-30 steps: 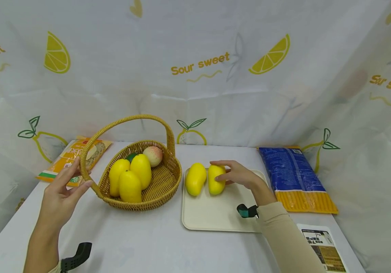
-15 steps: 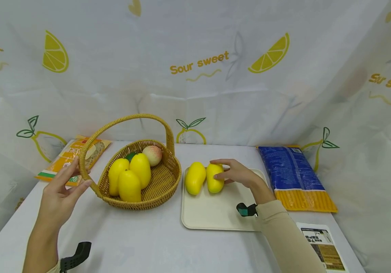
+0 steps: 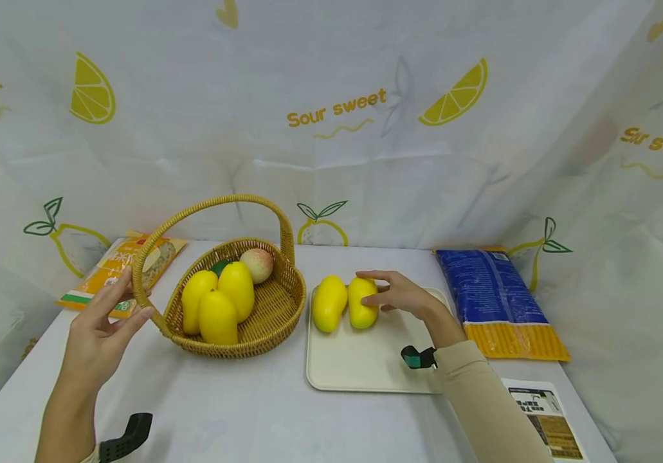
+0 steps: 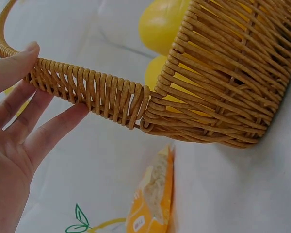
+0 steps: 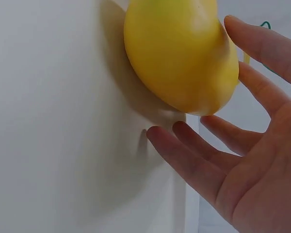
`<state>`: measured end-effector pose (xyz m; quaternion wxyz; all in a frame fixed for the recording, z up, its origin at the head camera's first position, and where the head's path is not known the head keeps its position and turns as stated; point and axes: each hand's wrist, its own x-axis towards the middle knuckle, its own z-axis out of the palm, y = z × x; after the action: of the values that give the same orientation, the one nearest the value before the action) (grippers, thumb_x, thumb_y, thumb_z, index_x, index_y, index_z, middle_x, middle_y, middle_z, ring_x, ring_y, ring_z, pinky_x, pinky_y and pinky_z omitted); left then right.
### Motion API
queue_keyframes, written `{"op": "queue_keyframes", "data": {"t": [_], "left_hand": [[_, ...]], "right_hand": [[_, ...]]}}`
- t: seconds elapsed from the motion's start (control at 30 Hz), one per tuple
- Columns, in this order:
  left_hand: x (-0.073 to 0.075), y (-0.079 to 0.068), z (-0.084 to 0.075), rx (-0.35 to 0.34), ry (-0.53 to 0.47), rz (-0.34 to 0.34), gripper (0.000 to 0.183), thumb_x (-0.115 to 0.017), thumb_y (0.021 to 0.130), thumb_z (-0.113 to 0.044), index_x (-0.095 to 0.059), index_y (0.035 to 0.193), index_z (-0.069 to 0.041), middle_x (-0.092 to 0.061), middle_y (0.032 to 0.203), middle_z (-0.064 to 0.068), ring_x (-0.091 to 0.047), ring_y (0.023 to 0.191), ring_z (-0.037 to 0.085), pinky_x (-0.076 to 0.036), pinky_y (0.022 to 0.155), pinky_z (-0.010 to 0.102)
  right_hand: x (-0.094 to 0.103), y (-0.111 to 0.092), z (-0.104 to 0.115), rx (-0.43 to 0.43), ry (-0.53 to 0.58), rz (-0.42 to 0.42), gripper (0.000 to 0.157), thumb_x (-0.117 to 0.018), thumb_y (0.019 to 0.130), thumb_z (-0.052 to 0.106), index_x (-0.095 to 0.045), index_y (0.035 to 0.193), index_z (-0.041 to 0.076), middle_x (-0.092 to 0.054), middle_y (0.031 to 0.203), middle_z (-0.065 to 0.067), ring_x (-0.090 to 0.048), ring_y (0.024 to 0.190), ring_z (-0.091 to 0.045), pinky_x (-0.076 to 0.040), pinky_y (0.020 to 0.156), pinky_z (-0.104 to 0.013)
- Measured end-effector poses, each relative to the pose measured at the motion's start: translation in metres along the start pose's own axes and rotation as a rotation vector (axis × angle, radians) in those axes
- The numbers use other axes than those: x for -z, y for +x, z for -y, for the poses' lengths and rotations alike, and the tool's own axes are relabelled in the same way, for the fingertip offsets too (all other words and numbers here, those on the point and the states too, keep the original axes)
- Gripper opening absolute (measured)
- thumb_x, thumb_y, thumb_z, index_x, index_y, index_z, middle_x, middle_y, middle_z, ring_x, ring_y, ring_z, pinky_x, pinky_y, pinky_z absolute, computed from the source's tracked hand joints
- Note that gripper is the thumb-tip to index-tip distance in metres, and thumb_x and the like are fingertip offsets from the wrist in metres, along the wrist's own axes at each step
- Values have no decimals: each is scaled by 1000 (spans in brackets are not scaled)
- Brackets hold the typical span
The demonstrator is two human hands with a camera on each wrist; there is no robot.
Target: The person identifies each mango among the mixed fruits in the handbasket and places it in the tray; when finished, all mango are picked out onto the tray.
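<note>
On the left, my left hand (image 3: 96, 337) holds the wicker basket's handle (image 4: 87, 87), thumb on one side and fingers on the other. The wicker basket (image 3: 273, 315) stands upright, with several yellow mangoes (image 3: 219, 316), a peach (image 3: 258, 265) and a partly hidden green item (image 3: 220, 264) inside. Two more mangoes lie side by side on a cream tray (image 3: 366, 366). At the right-hand mango (image 3: 362, 308), my right hand (image 3: 403, 297) has its fingers spread, with thumb and index finger beside the fruit. In the right wrist view, the other fingers extend below the mango (image 5: 177, 53).
Behind the left hand lies an orange food packet (image 3: 117, 273). A blue and yellow bag (image 3: 499, 305) lies to the right of the tray, with a printed card (image 3: 545, 418) nearer the front. A white curtain with lemon prints (image 3: 331, 161) hangs behind the table.
The head view has shifted very slightly. Both hands stay in nearly the same places, at the handle and at the right-hand mango.
</note>
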<state>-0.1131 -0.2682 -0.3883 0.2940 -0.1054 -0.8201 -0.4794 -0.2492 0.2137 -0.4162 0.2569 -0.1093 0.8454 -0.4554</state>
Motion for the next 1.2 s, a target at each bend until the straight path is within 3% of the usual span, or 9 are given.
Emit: {"op": "queue_keyframes", "data": {"t": [0.2,0.5,0.97,1.2], "left_hand": [[0,0,-1,2,14,7,83,-68,78,28,-47,151,-7,-60,119,-26,-57,109,-9,-53,75,1],[-1,0,-1,24,51,13,83,-70,80,23,-47,152,-11,-58,119,-29,-56,109,-11,-52,75,0],[-1,-1,-3,37,92,-21,85,-73,79,22,-48,152,-15,-57,121,-36,-56,110,-16,-51,75,-1],[-2,-1,-3,50,89,-28,83,-72,79,22,-49,151,-13,-56,121,-36,-57,110,-16,-51,76,-1]], "right_hand": [[1,-3,0,2,-23,-17,72,-72,94,29,-40,158,18,-27,169,-13,-34,150,-49,-52,109,-57],[9,-14,14,65,-117,-62,81,-72,93,32,-32,161,18,-22,170,-15,-30,152,-50,-30,121,-71],[10,-20,50,127,-191,-70,83,-76,92,30,-31,161,22,-26,169,-12,-31,153,-43,-39,118,-65],[6,-21,68,196,-188,-47,80,-76,91,28,-35,159,20,-30,168,-10,-35,152,-40,-35,123,-62]]}}
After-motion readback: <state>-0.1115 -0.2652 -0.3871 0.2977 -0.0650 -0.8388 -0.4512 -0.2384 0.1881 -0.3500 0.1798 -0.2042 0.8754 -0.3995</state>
